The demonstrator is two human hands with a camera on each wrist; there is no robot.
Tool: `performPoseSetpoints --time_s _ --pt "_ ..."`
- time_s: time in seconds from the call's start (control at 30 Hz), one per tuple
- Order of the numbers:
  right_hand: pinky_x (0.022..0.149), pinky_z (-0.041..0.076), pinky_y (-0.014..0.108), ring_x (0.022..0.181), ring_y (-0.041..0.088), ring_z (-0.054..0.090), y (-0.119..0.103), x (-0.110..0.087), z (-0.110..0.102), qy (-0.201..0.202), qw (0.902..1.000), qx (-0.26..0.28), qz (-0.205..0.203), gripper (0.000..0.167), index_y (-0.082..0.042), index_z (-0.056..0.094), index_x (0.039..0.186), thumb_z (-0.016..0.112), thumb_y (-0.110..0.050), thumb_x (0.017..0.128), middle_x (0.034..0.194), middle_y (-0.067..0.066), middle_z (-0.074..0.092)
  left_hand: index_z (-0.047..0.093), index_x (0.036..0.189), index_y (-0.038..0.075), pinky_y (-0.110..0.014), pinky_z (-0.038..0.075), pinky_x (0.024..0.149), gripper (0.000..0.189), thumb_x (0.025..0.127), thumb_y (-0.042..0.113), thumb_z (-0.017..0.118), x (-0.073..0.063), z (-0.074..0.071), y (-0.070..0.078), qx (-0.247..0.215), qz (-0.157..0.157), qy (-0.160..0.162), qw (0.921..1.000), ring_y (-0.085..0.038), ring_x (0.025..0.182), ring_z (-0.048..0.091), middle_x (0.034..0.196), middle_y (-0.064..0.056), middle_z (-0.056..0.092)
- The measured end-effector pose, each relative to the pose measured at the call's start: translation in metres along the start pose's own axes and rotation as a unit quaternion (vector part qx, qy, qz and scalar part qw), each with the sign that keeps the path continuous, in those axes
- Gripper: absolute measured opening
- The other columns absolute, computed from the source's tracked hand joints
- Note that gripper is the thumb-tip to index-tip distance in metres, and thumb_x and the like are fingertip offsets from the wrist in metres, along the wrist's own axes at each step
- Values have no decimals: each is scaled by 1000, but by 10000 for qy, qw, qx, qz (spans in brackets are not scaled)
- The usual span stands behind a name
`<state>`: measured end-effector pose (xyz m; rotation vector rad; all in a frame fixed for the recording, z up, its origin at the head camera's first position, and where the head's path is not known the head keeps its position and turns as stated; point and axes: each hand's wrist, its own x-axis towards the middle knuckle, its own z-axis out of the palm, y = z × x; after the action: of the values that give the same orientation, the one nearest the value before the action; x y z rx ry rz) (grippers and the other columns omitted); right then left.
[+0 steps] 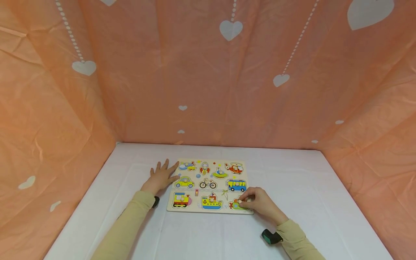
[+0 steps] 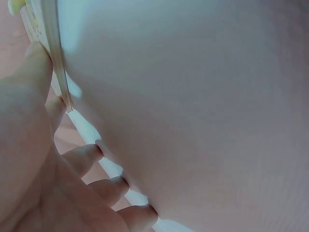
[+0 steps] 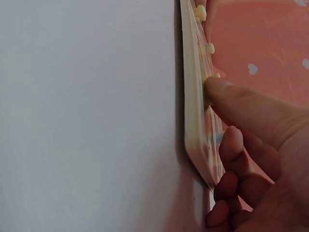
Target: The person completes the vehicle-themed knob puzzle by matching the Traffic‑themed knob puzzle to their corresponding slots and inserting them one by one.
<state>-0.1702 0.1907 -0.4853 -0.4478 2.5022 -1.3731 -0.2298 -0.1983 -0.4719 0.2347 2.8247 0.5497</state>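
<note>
In the head view a wooden knob puzzle board lies on the white table, with colourful vehicle pieces in its recesses. My right hand is over the lower right corner, thumb and index finger pinching the green submarine piece around its knob; the fingers partly cover it. Its thumb reaches the board's top face in the right wrist view. My left hand lies with fingers spread at the upper left edge, thumb and index finger touching the board, the other fingertips on the table.
Near the right hand are a blue bus piece and a ship piece. A train piece sits at the lower left. Orange cloth walls with white hearts enclose the white table at the back and sides.
</note>
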Motion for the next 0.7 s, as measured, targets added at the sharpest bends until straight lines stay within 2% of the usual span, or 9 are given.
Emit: performPoseSetpoints --time_s 0.47,0.7 --pt "82 39 31 89 19 52 6 2 -3 -211 9997 -45 66 9 -17 75 86 79 -20 79 85 -4 64 29 152 17 -73 4 102 67 96 41 56 0 2 -2 97 13 72 9999 -59 135 3 153 -30 10" --pt "87 39 37 92 20 52 4 1 -5 -208 9997 -93 104 8 -17 75 86 79 -19 79 87 -5 65 31 151 17 -73 5 102 66 95 41 57 -1 -1 0 71 -20 92 9999 -59 135 4 153 -30 11"
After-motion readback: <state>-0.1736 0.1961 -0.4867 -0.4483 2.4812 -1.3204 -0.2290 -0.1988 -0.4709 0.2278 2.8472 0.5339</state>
